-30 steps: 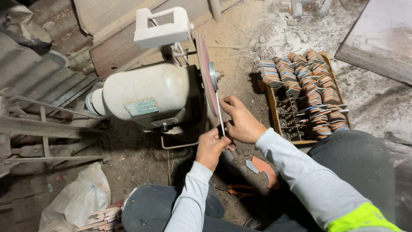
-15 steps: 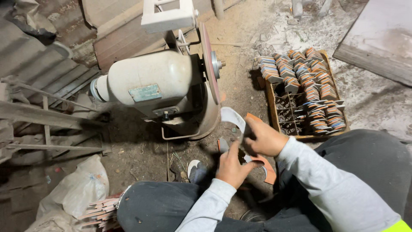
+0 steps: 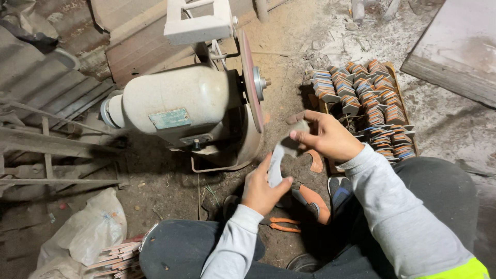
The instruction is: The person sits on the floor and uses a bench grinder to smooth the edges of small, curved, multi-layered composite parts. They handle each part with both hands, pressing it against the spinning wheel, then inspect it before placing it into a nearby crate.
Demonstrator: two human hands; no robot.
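Bench grinder [image 3: 181, 111], cream motor housing, fills centre-left of frame; its reddish grinding disc [image 3: 249, 82] stands edge-on at centre, facing right. Wooden crate [image 3: 400, 111] at upper right, packed with rows of grey-and-orange flat pieces. White plastic bag [image 3: 85, 232] at lower left on the dirt floor [image 3: 165, 191]. Orange-handled pliers [image 3: 279, 225] lie on the floor at lower centre, just below the left hand. Right hand [image 3: 328, 137], centre-right, pinches the upper end of a curved grey strip [image 3: 281, 157] between thumb and fingers. Left hand [image 3: 261, 188], below it, is curled around the strip's lower end. Strip sits at frame centre, just right of the disc, not touching it.
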